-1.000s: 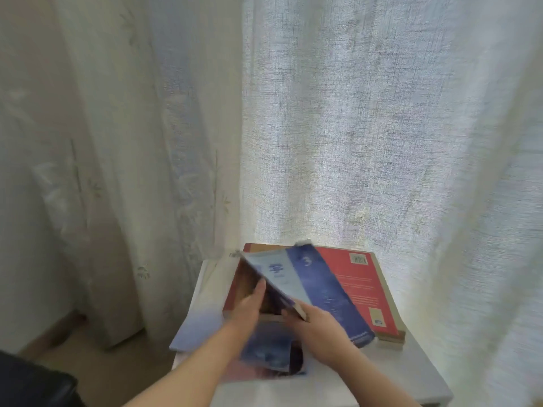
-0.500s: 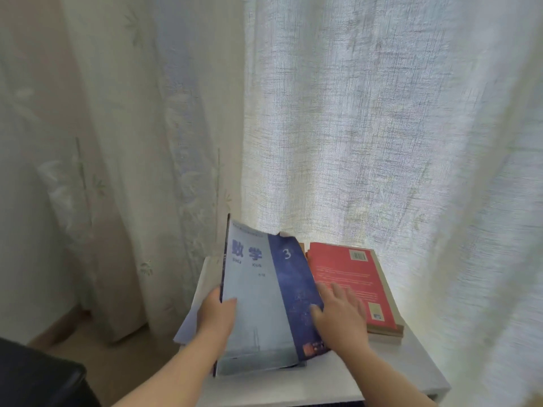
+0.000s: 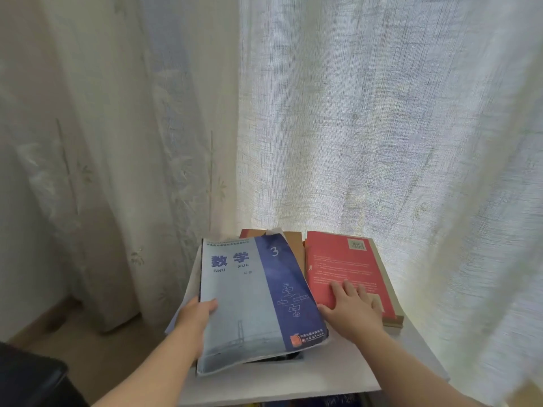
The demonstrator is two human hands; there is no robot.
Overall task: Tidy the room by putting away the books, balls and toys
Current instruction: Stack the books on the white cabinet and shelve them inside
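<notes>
A worn blue and grey maths book (image 3: 249, 301) marked "3" lies face up on a small white table (image 3: 293, 380), over other books whose edges show beneath it. My left hand (image 3: 194, 315) grips its left edge, thumb on the cover. To its right lies a thick red book (image 3: 343, 268), back cover up, on a brown book (image 3: 293, 237). My right hand (image 3: 352, 306) rests flat on the red book's near end with fingers spread, beside the maths book's right edge.
Sheer white curtains (image 3: 382, 127) hang right behind the table, and a patterned cream curtain (image 3: 102, 142) falls to the left. A dark object (image 3: 26, 374) sits at the lower left on the tan floor. More book spines show under the table's front edge.
The maths book was flipped from tilted and half open to lying flat, cover up. My right hand has slid off it to the right onto the red book. My left hand keeps the left edge.
</notes>
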